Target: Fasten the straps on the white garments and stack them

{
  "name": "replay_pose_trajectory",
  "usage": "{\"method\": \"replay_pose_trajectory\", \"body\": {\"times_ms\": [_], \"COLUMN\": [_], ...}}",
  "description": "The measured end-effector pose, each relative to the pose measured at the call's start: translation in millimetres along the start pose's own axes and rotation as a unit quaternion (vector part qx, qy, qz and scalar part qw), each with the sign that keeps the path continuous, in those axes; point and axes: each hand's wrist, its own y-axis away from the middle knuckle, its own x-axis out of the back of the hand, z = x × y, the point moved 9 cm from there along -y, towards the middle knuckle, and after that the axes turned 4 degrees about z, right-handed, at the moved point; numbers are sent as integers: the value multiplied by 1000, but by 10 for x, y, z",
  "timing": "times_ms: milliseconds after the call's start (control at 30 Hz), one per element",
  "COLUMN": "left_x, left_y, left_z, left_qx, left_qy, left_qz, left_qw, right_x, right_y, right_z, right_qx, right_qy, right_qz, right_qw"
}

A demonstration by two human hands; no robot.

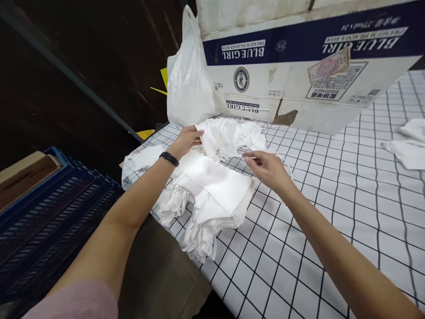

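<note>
My left hand (187,141) pinches the edge of a white cloth piece (208,138) between thumb and fingers, at the left end of a crumpled white heap (250,135). To the right, my right hand (267,167) has thumb and forefinger drawn together beside the heap's near edge. What lies between those fingertips, if anything, is too small to make out. Nearer to me lies a stack of flat white cloth pieces (222,186), with bunched strips hanging from its front and left sides. A smaller white cloth (148,156) rests left of my left wrist.
The table has a black-and-white checked cover (299,230). A white plastic bag (189,84) and an upside-down printed carton (259,79) stand behind the heap. More white cloth (410,144) lies far right. Blue crates (59,212) are stacked on the left, off the table.
</note>
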Motion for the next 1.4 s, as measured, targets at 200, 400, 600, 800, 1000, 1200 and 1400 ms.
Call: {"method": "replay_pose_trajectory", "body": {"times_ms": [200,400,600,800,1000,1200,1400], "left_x": [-472,-744,-904,-916,-917,-907,-977], "left_y": [370,438,404,305,355,543,737], "left_z": [542,815,760,879,1132,1228,1436], "left_qx": [-44,-96,-125,-241,-287,-241,-151], "left_qy": [147,109,49,-9,-1,117,202], "left_qz": [-136,-106,-79,-13,-14,-10,-34], "left_qw": [979,984,988,971,958,963,967], "right_x": [-239,-183,208,277,344,488,954], "right_y": [-525,-759,-823,-853,-777,-543,-152], "right_z": [-73,17,278,423,416,336,-12], "right_qx": [59,114,134,134,102,48,31], "right_qy": [-55,-22,-34,-47,-77,-177,-151], "right_qz": [-39,5,88,69,47,-1,77], "right_qw": [996,993,987,988,991,983,985]}}
